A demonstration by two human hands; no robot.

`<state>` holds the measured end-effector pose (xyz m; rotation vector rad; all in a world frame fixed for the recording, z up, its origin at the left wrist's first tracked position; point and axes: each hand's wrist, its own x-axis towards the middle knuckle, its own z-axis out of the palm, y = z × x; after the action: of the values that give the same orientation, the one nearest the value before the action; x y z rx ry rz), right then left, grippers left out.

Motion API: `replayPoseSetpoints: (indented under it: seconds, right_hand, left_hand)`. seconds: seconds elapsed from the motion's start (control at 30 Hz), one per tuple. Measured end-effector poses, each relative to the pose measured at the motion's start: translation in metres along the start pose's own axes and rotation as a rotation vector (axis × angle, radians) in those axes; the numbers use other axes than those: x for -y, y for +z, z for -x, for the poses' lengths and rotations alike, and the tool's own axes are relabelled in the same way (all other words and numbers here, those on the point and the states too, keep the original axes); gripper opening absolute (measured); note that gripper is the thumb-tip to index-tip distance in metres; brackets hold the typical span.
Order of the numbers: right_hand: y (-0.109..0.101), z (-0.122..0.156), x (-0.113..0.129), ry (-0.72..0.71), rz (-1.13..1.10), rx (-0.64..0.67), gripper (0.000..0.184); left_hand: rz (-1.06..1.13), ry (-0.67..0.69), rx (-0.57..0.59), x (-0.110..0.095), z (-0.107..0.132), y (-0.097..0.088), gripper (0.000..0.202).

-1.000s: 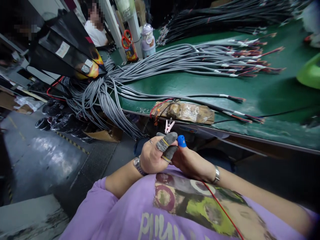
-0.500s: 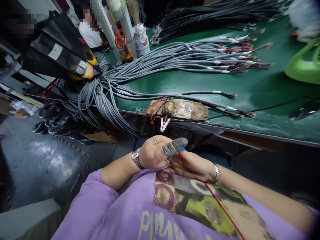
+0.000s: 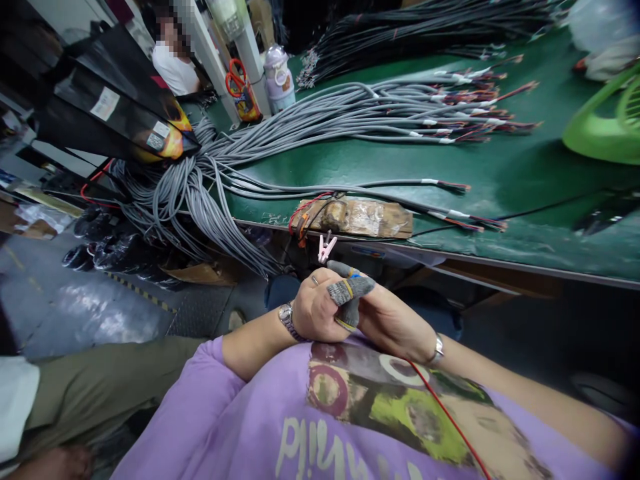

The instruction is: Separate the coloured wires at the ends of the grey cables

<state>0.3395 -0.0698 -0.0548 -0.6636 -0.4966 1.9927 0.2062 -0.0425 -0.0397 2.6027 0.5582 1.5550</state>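
Note:
My left hand (image 3: 320, 310), with a ring and a wristwatch, is closed in front of my body. Its thumb wears a grey knit finger cot (image 3: 345, 291) with a yellow stripe, and more grey knit shows just below. Against it rests my right hand (image 3: 397, 323), palm partly turned up, a silver band at the wrist. Where the hands meet, a grey knit finger cot with a blue edge (image 3: 355, 274) shows at the right thumb, and my left fingers press on it. Most right fingers are hidden. A pink clothespin (image 3: 327, 247) hangs from the table edge just beyond.
Grey cables (image 3: 320, 120) with stripped ends lie across the green table (image 3: 500, 173), drooping off its left edge. A taped wooden block (image 3: 370, 217) sits at the front edge. A black bag (image 3: 115, 100), bottle (image 3: 279, 77) and green plastic object (image 3: 595, 127) stand around. Another person's leg (image 3: 110, 373) is at left.
My hands have come closer together and turned slightly; the grey finger cot with the blue edge now sticks out beyond my left thumb. Another person's leg and hand have appeared at lower left.

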Motion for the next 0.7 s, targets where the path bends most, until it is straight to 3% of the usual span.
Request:
replayPoseSetpoints:
  seconds: [0.17, 0.27, 0.53, 0.7]
  right_hand:
    - [0.004, -0.004, 0.007, -0.047, 0.055, -0.171, 0.026]
    - [-0.002, -0.008, 0.010, -0.143, 0.260, -0.243, 0.027]
    - [-0.020, -0.004, 0.019, -0.501, 1.384, -0.150, 0.021]
    - [-0.022, -0.006, 0.010, -0.598, 1.881, -0.142, 0.037]
  left_hand:
    - [-0.090, 0.039, -0.080, 0.007, 0.012, 0.010, 0.054]
    - [-0.135, -0.020, -0.056, 0.008, 0.020, 0.012, 0.048]
    - [0.186, -0.534, 0.056, -0.003, 0.027, -0.019, 0.036]
    - [0.349, -0.853, 0.213, -0.001, 0.031, -0.027, 0.042]
